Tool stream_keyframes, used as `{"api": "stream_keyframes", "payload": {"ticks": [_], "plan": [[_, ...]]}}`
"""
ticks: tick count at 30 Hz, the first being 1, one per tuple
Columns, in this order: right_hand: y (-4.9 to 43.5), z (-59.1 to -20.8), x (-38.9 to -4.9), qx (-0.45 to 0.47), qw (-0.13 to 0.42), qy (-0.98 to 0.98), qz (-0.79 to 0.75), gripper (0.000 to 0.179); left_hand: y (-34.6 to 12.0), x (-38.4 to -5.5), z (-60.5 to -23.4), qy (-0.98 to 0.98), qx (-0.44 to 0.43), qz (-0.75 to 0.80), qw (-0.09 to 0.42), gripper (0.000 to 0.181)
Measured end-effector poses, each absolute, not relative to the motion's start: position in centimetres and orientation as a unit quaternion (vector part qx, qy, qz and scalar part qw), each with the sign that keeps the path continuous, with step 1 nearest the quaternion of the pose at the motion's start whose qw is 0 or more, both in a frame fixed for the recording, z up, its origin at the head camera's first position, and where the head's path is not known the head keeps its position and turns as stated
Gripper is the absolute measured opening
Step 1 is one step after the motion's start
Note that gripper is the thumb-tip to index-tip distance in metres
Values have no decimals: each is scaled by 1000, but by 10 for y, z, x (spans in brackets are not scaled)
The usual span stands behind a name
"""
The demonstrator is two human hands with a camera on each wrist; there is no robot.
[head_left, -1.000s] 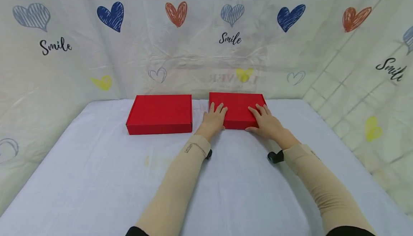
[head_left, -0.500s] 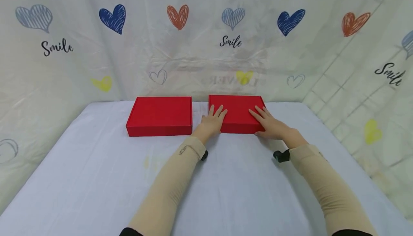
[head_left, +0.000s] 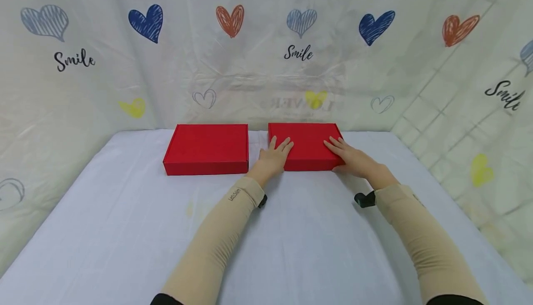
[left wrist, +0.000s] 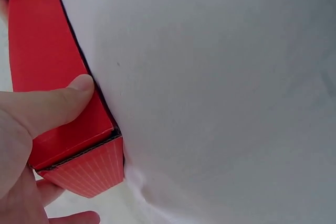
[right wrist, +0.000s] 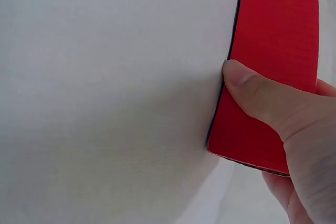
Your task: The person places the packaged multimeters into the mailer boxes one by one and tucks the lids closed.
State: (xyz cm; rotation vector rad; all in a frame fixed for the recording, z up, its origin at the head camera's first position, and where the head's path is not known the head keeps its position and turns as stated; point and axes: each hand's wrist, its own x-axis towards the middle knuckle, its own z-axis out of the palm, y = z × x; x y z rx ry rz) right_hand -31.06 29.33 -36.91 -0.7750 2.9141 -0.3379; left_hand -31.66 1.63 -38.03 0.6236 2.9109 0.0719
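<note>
Two flat red cardboard boxes lie side by side at the back of the table. My left hand (head_left: 270, 159) holds the right box (head_left: 308, 147) by its near left corner, fingers spread over the top. In the left wrist view its thumb (left wrist: 58, 106) presses the front wall, beside a striped end wall (left wrist: 89, 170). At the near right corner, my right hand (head_left: 356, 159) holds the same box with fingers on the lid. Its thumb (right wrist: 262, 95) lies across the front wall in the right wrist view, the tip near the bottom edge.
The left red box (head_left: 210, 143) is untouched, separated from the right box by a narrow gap. A white cloth (head_left: 125, 231) covers the table. Behind stands a pale curtain (head_left: 254, 64) printed with hearts and the word "Smile".
The right box has slid slightly toward me and a little left. My right hand has shifted right to the corner, while my left forearm has swung slightly left.
</note>
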Motion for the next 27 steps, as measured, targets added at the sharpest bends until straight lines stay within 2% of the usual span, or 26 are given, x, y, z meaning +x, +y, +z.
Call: {"api": "stream_keyframes", "payload": {"ticks": [27], "plan": [[283,-367,-308,-259,78,957,-106,86,12,-308,-376,972,220,38,73,90]]}}
